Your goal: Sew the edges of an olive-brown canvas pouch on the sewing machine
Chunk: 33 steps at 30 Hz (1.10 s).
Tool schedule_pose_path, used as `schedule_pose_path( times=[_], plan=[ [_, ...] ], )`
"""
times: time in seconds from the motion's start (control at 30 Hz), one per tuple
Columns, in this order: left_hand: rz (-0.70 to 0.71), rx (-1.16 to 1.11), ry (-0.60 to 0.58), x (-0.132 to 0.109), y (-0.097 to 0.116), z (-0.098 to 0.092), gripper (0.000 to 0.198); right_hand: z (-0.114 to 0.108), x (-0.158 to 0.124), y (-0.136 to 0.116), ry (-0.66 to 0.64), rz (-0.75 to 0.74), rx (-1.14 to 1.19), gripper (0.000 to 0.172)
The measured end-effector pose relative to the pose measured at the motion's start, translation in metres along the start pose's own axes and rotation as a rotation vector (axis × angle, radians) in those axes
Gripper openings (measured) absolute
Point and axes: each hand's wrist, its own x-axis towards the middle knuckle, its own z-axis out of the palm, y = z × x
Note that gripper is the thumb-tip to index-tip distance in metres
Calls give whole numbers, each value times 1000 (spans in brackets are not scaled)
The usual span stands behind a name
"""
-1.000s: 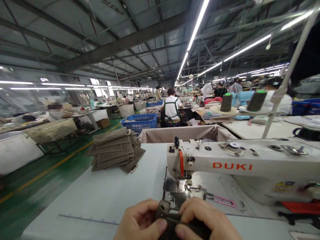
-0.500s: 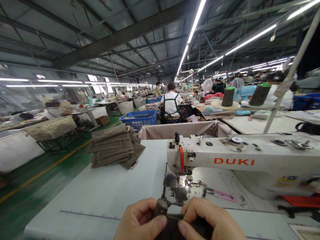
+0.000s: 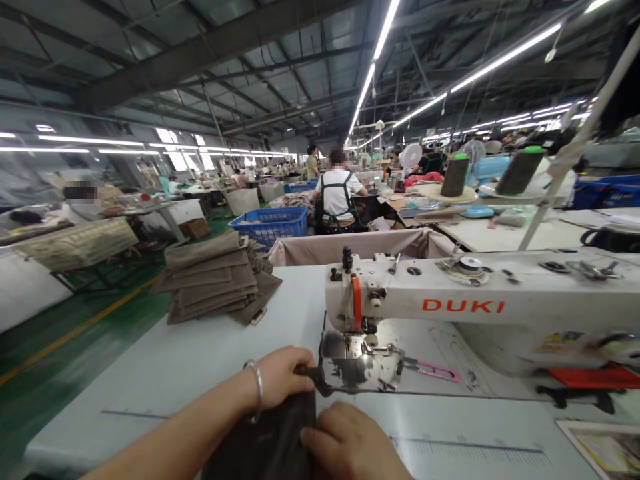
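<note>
A dark brown fabric piece hangs at the near edge of the sewing table, left of the sewing machine's needle area. My left hand, with a silver bangle on the wrist, pinches the fabric's upper end close to the metal needle plate. Lower down, my right hand is closed on the fabric's right edge, its thumb on top. The white sewing machine stands just beyond both hands. Part of the fabric is cut off by the bottom of the view.
A stack of folded brown fabric pieces lies on the table at the left. Pink-handled thread snips rest beside the needle plate. Behind the machine are a cloth-lined bin, a blue basket and a seated person. Thread cones stand at right.
My left hand has moved forward and left with the fabric's end, extending the arm. The fabric has turned lengthwise, and my right hand has shifted left and slightly down along it.
</note>
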Motion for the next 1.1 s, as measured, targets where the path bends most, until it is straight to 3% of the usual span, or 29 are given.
schedule_pose_path(
  times=[0.07, 0.17, 0.3, 0.43, 0.57, 0.77, 1.1],
  plan=[
    [4, 122, 158, 36, -8, 10, 8, 4, 13, 19, 0, 41, -124, 14],
    [5, 241, 372, 82, -14, 21, 20, -1, 26, 51, -23, 90, -179, 19],
    [69, 299, 442, 116, -9, 33, 21, -18, 26, 84, -87, 81, -194, 20],
    [213, 322, 414, 105, -1, 47, 16, -26, 6, 94, -85, 48, -178, 17],
    [362, 332, 368, 75, -4, 61, 26, -22, -13, 93, -17, 45, -158, 31],
    [532, 520, 322, 62, -16, 63, 39, -15, -10, 84, 78, 10, -164, 25],
    [481, 602, 284, 71, -10, 56, 28, -15, -3, 86, 154, 25, -123, 19]
  ],
)
